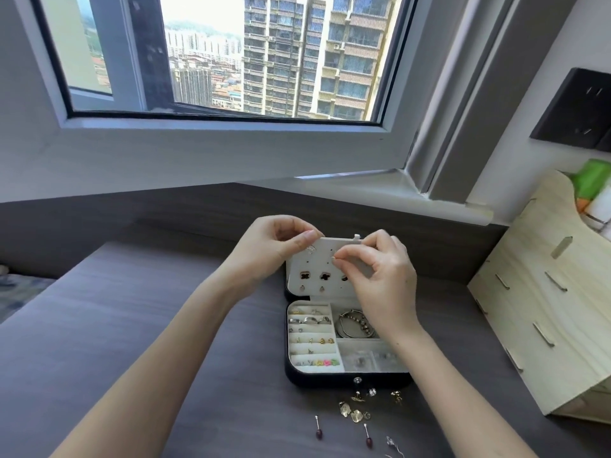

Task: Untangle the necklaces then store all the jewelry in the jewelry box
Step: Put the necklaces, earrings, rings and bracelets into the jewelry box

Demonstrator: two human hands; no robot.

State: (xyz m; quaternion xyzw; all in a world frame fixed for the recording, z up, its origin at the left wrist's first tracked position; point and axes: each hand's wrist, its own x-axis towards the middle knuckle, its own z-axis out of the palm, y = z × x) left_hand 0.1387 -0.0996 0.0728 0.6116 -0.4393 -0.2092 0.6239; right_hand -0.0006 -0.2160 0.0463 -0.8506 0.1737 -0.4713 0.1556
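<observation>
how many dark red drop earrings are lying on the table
2. One red earring lies in front of the jewelry box, below its left half; the other red earring lies to its right. More could hide inside the box.

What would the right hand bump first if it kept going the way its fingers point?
Most likely the white earring panel: the right hand pinches a tiny stud right by it, though depth is unclear.

Loose earrings (355, 409) before jewelry box (347, 380); wooden organizer (542, 312) right.
</observation>
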